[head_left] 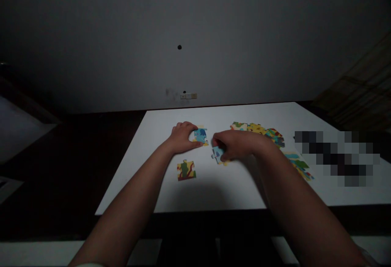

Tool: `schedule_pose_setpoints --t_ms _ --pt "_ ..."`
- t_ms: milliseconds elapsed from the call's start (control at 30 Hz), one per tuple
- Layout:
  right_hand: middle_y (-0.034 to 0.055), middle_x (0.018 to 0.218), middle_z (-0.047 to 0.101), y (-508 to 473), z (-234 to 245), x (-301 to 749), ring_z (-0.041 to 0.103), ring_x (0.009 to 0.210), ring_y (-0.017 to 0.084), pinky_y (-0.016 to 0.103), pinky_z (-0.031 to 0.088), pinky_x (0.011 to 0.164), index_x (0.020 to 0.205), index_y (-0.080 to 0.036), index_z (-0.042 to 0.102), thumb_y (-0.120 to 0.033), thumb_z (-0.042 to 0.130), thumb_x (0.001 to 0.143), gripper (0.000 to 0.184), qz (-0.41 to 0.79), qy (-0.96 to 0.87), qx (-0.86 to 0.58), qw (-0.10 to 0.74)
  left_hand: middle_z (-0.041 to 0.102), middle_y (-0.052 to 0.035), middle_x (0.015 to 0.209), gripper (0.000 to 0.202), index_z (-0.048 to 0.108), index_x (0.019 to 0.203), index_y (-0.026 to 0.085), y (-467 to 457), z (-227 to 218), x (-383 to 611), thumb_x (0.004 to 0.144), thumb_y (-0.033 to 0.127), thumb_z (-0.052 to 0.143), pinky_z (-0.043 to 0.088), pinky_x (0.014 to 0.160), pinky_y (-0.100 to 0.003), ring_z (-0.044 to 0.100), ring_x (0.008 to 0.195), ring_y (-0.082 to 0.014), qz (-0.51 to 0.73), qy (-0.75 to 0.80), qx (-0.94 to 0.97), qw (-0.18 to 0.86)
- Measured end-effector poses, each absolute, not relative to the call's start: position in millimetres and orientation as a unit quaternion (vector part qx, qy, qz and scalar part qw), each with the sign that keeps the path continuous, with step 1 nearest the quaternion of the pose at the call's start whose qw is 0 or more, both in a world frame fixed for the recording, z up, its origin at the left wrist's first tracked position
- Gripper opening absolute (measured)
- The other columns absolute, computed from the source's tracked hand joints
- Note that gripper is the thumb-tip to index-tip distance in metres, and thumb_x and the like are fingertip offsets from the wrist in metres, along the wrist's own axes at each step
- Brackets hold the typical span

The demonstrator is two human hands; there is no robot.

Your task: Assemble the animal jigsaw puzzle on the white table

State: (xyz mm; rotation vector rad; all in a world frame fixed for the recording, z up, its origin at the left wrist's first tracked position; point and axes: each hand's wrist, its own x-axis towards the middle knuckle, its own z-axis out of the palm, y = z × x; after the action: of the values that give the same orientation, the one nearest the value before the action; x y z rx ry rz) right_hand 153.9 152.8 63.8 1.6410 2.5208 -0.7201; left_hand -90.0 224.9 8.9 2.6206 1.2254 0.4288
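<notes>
On the white table, my left hand [183, 136] rests with its thumb and forefinger at the edges of a jigsaw puzzle piece [200, 134] with a blue animal picture. To its right, my right hand [235, 142] pinches a second light blue jigsaw puzzle piece [218, 153], partly covered by my fingers. A small gap separates the two pieces. Nearer to me lies a loose yellow, green and red jigsaw puzzle piece [186, 170], touched by neither hand.
Several colourful puzzle pieces [256, 129] lie beyond my right hand, and more pieces [299, 164] lie right of my right forearm. A pixelated patch [336, 153] hides something at the table's right. Behind the white table [207, 193] stands a grey wall with a socket plate [188, 95].
</notes>
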Motion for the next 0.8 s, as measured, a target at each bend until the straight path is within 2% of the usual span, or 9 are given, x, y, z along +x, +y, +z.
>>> schedule_pose_setpoints --t_ms 100,200,400,533,633,700,800 --pt "0.0051 0.1 0.073 167 55 156 0.065 0.083 0.02 0.031 0.048 0.072 0.109 -0.025 0.066 -0.021 0.066 0.082 0.028 -0.231 0.813 0.526 -0.095 0.058 -0.0092 0.134 0.07 0.064 0.128 0.028 225 9 -90 0.075 0.073 0.069 0.042 0.102 -0.049 0.049 0.121 -0.0362 0.144 0.41 0.893 0.113" --pt "0.0073 0.111 0.074 181 40 152 0.066 0.094 0.021 0.031 0.05 0.082 0.116 -0.023 0.068 -0.017 0.061 0.086 0.032 -0.195 0.784 0.558 -0.189 0.058 -0.0103 0.133 0.07 0.065 0.127 0.027 227 7 -90 0.075 0.073 0.069 0.042 0.101 -0.05 0.05 0.12 -0.0373 0.152 0.411 0.892 0.114" --pt "0.0055 0.106 0.076 190 22 151 0.068 0.088 0.021 0.031 0.051 0.082 0.114 -0.024 0.076 -0.02 0.067 0.087 0.028 -0.2 0.771 0.579 -0.174 0.06 -0.0114 0.129 0.065 0.069 0.12 0.026 229 4 -89 0.073 0.07 0.072 0.041 0.101 -0.052 0.051 0.118 -0.0381 0.174 0.406 0.889 0.124" --pt "0.008 0.106 0.075 189 19 149 0.065 0.101 0.026 0.037 0.049 0.093 0.111 -0.027 0.078 -0.032 0.075 0.085 0.026 -0.134 0.786 0.584 -0.152 0.061 -0.0115 0.127 0.063 0.07 0.117 0.026 228 5 -88 0.072 0.069 0.074 0.041 0.102 -0.052 0.051 0.117 -0.0376 0.178 0.415 0.883 0.129" --pt "0.0098 0.105 0.074 188 21 147 0.062 0.108 0.03 0.04 0.048 0.095 0.109 -0.027 0.079 -0.038 0.078 0.084 0.028 -0.109 0.784 0.595 -0.139 0.061 -0.0118 0.127 0.064 0.069 0.117 0.025 228 5 -87 0.072 0.07 0.073 0.041 0.101 -0.052 0.052 0.116 -0.0375 0.172 0.415 0.885 0.124" --pt "0.0101 0.11 0.073 187 29 151 0.063 0.108 0.029 0.038 0.048 0.094 0.11 -0.026 0.077 -0.04 0.07 0.09 0.026 -0.1 0.775 0.601 -0.166 0.061 -0.0122 0.128 0.064 0.069 0.118 0.024 229 5 -87 0.072 0.069 0.073 0.042 0.101 -0.052 0.052 0.117 -0.0379 0.172 0.411 0.887 0.118" --pt "0.0092 0.119 0.072 187 51 174 0.064 0.109 0.026 0.036 0.047 0.094 0.122 -0.023 0.071 -0.034 0.043 0.103 0.035 -0.061 0.724 0.627 -0.281 0.06 -0.0117 0.13 0.062 0.069 0.12 0.025 229 5 -88 0.074 0.068 0.073 0.042 0.102 -0.052 0.052 0.119 -0.038 0.175 0.404 0.891 0.111"
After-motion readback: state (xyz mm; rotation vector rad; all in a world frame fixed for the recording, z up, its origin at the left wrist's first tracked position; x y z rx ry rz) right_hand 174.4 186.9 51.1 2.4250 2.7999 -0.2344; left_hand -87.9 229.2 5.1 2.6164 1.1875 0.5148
